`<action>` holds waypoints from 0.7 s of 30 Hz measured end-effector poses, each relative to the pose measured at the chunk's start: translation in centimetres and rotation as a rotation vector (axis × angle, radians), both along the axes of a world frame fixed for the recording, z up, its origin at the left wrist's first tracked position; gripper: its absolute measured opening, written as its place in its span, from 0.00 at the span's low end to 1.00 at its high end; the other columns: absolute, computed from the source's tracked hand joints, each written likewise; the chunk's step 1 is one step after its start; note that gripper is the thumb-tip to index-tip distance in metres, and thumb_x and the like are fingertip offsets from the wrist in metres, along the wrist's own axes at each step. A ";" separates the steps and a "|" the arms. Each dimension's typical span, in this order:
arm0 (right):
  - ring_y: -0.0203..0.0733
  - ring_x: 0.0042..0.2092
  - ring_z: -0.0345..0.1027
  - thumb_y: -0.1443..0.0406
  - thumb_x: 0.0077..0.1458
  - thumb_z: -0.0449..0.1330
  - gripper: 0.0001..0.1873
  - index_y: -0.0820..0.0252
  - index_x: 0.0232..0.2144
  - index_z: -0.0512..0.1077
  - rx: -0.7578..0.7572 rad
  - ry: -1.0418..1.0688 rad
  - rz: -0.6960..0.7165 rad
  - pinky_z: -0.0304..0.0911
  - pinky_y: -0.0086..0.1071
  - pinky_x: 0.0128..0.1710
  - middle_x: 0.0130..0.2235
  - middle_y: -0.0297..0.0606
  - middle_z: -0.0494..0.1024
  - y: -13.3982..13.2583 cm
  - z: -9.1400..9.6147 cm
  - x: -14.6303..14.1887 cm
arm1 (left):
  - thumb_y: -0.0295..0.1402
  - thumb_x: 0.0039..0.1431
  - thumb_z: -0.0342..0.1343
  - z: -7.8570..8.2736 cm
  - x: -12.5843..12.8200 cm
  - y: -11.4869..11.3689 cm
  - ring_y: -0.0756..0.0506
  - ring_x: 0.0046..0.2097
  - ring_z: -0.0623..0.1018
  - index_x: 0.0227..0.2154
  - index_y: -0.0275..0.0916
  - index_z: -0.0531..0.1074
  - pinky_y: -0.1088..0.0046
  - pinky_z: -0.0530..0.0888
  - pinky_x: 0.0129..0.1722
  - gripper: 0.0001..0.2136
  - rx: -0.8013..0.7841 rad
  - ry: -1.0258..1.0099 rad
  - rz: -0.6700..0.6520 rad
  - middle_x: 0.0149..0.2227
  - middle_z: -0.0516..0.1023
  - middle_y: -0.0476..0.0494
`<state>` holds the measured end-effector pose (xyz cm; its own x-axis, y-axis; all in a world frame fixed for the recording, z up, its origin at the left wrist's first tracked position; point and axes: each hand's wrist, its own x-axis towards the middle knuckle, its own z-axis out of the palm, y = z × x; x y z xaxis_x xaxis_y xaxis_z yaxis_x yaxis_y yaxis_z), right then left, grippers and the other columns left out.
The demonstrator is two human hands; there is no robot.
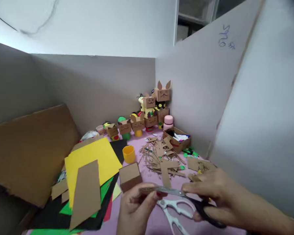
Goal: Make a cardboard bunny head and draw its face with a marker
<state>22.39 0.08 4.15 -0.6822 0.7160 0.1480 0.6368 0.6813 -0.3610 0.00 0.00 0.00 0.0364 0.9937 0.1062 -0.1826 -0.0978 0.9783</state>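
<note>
In the head view, my left hand (137, 207) pinches a small strip of brown cardboard (145, 190) between thumb and fingers. My right hand (218, 199) grips a pair of scissors (208, 213) with black handles. The scissor blades reach left to the cardboard, close to my left fingertips; whether they are cutting into it I cannot tell. Below them lies a second pair of scissors (170, 205) with white handles, on the pink cloth. A small closed cardboard box (130, 176) sits just beyond my left hand, with a yellow paper ring (129, 154) behind it.
Cardboard scraps (159, 151) are heaped mid-table. A cardboard tray (178, 145) holds markers beside a pink bottle (168, 122). Animal-faced box figures (137, 124) line the back wall. Yellow sheets (93, 160) and a cardboard piece (85, 192) lie left, near a large cardboard panel (34, 153).
</note>
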 end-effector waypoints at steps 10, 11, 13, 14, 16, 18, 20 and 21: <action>0.34 0.28 0.64 0.61 0.53 0.61 0.06 0.58 0.33 0.73 -0.033 0.097 0.047 0.53 0.26 0.28 0.25 0.31 0.73 0.4 -0.6 0.2 | 0.32 0.44 0.65 0.5 0.4 -0.2 0.49 0.27 0.77 0.20 0.42 0.80 0.82 0.72 0.29 0.02 -0.022 0.034 0.016 0.22 0.82 0.49; 0.34 0.28 0.64 0.62 0.53 0.62 0.05 0.58 0.32 0.74 -0.055 0.130 0.024 0.54 0.26 0.28 0.25 0.31 0.73 0.6 -0.7 0.2 | 0.32 0.44 0.65 0.6 0.5 -0.2 0.49 0.28 0.76 0.20 0.42 0.80 0.81 0.72 0.29 0.02 -0.030 0.037 0.010 0.22 0.82 0.49; 0.34 0.28 0.63 0.63 0.51 0.62 0.06 0.58 0.33 0.75 -0.124 0.244 -0.062 0.56 0.26 0.27 0.25 0.31 0.73 0.8 -1.2 -0.1 | 0.33 0.44 0.64 0.4 0.6 0.0 0.49 0.27 0.76 0.19 0.41 0.80 0.81 0.71 0.29 0.04 -0.049 0.051 -0.025 0.22 0.81 0.48; 0.35 0.27 0.63 0.63 0.51 0.63 0.07 0.57 0.34 0.75 -0.166 0.327 -0.120 0.57 0.26 0.27 0.26 0.31 0.72 0.9 -1.5 -0.4 | 0.33 0.45 0.64 0.3 0.6 0.2 0.50 0.27 0.75 0.19 0.40 0.79 0.81 0.71 0.29 0.04 -0.059 0.058 -0.044 0.22 0.81 0.48; 0.35 0.28 0.63 0.64 0.49 0.63 0.12 0.57 0.39 0.75 -0.260 0.506 -0.220 0.59 0.26 0.27 0.26 0.31 0.72 1.1 -2.1 -1.2 | 0.35 0.45 0.64 -0.2 0.7 0.4 0.51 0.26 0.73 0.19 0.38 0.79 0.81 0.69 0.27 0.06 -0.083 0.067 -0.078 0.21 0.79 0.48; 0.35 0.29 0.64 0.65 0.48 0.64 0.18 0.57 0.43 0.73 -0.368 0.668 -0.212 0.61 0.26 0.29 0.28 0.32 0.73 1.3 -2.6 -2.3 | 0.36 0.45 0.64 -0.6 0.7 0.7 0.51 0.25 0.72 0.18 0.37 0.78 0.81 0.68 0.27 0.08 -0.105 0.074 -0.133 0.20 0.77 0.48; 0.34 0.29 0.64 0.66 0.47 0.63 0.18 0.58 0.43 0.73 -0.433 0.748 -0.180 0.61 0.27 0.30 0.27 0.32 0.73 1.4 -3.1 -3.4 | 0.35 0.45 0.64 -0.9 0.7 1.0 0.51 0.25 0.71 0.19 0.36 0.78 0.80 0.68 0.26 0.08 -0.121 0.091 -0.209 0.20 0.77 0.47; 0.34 0.29 0.63 0.66 0.46 0.64 0.17 0.58 0.42 0.74 -0.446 0.764 -0.165 0.61 0.26 0.29 0.27 0.32 0.72 1.4 -3.3 -3.9 | 0.35 0.45 0.64 -0.9 0.7 1.1 0.51 0.25 0.71 0.19 0.36 0.78 0.80 0.67 0.26 0.08 -0.127 0.100 -0.239 0.20 0.77 0.47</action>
<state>18.46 1.47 0.86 -0.3952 0.8958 0.2034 0.1922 0.2971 -0.9353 0.71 1.06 -0.90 0.2756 0.9607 -0.0343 -0.0875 0.0606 0.9943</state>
